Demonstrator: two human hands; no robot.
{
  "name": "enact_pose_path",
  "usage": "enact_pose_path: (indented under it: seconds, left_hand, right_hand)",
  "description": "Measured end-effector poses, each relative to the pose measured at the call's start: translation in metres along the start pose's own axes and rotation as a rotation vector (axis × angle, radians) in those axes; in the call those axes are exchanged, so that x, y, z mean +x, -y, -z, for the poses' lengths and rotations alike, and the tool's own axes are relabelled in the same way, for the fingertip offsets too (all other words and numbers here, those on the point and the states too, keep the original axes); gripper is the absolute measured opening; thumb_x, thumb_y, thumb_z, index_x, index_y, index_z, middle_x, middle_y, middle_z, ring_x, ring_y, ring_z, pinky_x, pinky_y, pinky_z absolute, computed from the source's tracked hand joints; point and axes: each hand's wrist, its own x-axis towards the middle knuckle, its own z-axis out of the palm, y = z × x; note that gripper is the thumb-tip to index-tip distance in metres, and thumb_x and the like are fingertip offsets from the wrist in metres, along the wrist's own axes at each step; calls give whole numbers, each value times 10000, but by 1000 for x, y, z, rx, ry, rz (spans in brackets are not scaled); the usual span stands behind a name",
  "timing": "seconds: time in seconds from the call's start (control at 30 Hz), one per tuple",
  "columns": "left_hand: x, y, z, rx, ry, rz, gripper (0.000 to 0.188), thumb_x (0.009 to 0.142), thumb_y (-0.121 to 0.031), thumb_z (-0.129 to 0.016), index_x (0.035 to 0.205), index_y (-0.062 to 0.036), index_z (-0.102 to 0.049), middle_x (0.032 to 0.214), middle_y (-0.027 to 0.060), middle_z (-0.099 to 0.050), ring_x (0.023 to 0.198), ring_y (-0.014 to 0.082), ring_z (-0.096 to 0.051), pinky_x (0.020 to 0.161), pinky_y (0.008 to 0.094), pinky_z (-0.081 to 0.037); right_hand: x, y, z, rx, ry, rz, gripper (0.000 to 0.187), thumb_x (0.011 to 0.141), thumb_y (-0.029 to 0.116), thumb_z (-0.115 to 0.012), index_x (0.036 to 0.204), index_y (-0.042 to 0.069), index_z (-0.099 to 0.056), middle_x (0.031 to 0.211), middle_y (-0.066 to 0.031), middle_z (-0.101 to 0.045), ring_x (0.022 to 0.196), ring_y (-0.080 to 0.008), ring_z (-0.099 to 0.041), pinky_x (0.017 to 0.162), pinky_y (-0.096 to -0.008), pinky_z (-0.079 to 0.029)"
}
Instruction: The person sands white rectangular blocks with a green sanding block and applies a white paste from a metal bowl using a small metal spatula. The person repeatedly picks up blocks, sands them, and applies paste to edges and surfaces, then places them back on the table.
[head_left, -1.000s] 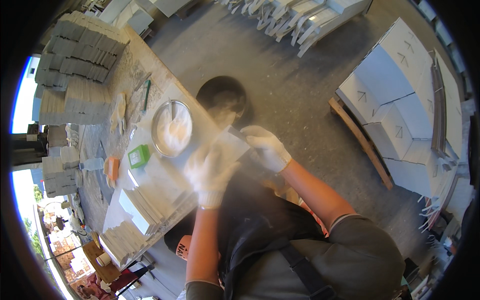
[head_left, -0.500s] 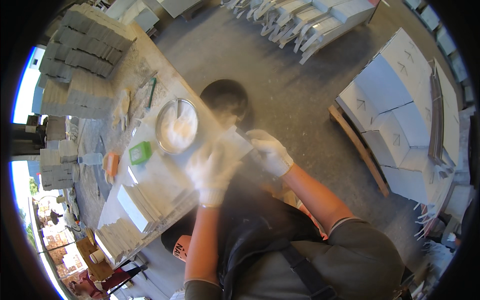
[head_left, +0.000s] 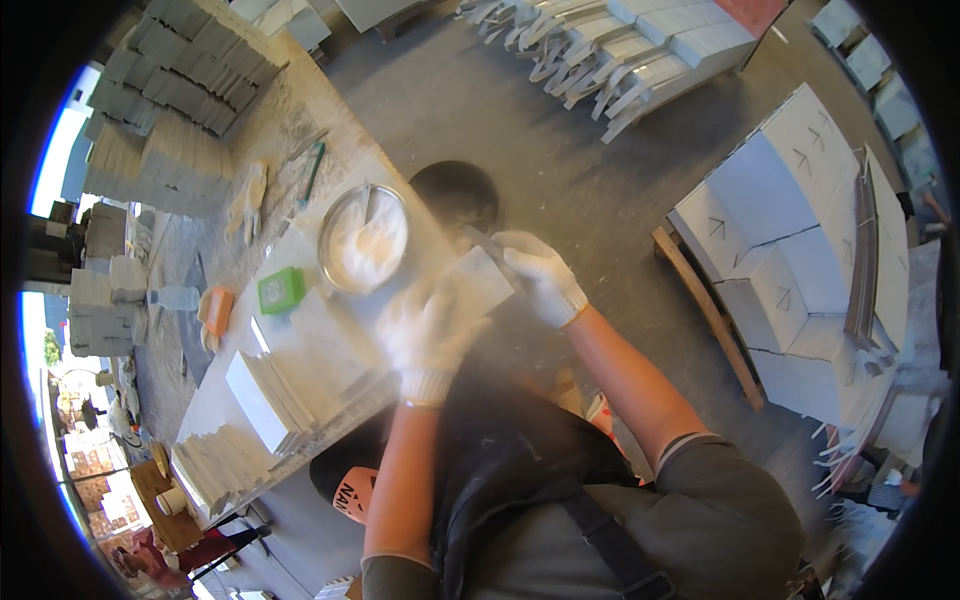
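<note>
In a white knitted glove, my left hand (head_left: pixel 425 325) is closed on a pale, flat tile (head_left: pixel 482 284) at the table's edge; motion smears its fingers. My right hand (head_left: pixel 542 276), gloved too, grips a narrow grey flat tool (head_left: pixel 485 242) against or very near the tile's far edge; its exact kind is unclear. Whitish dust hazes the air around both hands. Beyond my left hand, a round metal bowl (head_left: pixel 322 248) holds white powder and a spoon-like handle. Upright pale tiles (head_left: pixel 262 402) stand in a row to the left.
A green block (head_left: pixel 281 290), an orange block (head_left: pixel 216 310), a clear bottle (head_left: pixel 176 298) and a spare glove (head_left: pixel 246 202) lie on the dusty table (head_left: pixel 300 110). Tile stacks (head_left: pixel 175 70) rise far left. A black tub (head_left: pixel 455 192) sits beyond the edge; white boxes (head_left: pixel 775 280) stand right.
The tile now shows more squarely between my hands, the grey tool along its far edge. Both hands stay in nearly the same place, while the view has shifted slightly.
</note>
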Motion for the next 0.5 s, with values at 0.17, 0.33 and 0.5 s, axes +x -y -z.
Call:
enact_pose_path:
  seconds: [0.17,0.33,0.5]
  left_hand:
    - [0,0,0,-7,-17,-3,703,623,-524,-914,1186,-143,-733,1275,87,-685,1171,356,-620,1005,506,-456]
    - [2,0,2,-19,-12,-15,709,609,-506,-918,1193,-149,-733,1275,79,-681,1167,340,-620,1004,505,-453]
    - [1,0,3,-24,-5,-3,712,610,-513,-919,1193,-149,-731,1288,70,-673,1176,342,-611,1013,508,-446]
  right_hand:
    - [-9,-19,-11,141,-15,17,396,1038,176,-623,1403,25,-597,1198,-59,-688,990,-105,-648,795,-245,-534]
    - [-42,-29,16,263,-72,-114,341,1016,138,-651,1350,78,-614,1118,-29,-680,907,-100,-632,774,-239,-528]
    - [-27,-15,12,205,18,-78,337,1029,149,-619,1356,70,-602,1173,-52,-689,967,-143,-665,849,-291,-548]
